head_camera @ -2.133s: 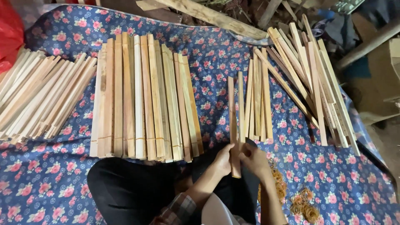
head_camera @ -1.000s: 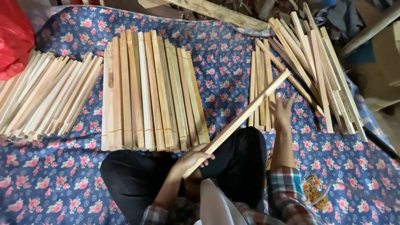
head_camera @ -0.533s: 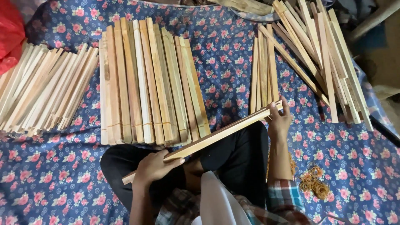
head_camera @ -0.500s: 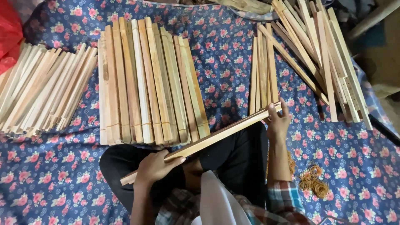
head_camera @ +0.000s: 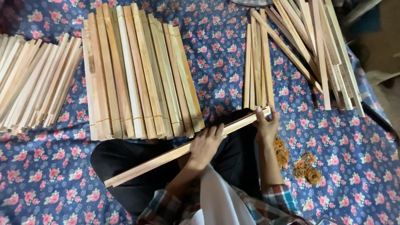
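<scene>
Wooden slats (head_camera: 183,152) lie gripped across the lap by both hands, left (head_camera: 206,143) mid-length, right (head_camera: 266,125) at the end.

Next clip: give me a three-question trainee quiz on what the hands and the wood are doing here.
1. True or false: both hands hold the same wooden slat.
2. Which hand grips the slat's far end? A) left hand B) right hand
3. What lies on the floral cloth beside the right forearm?

Key
1. True.
2. B.
3. A heap of rubber bands.
</scene>
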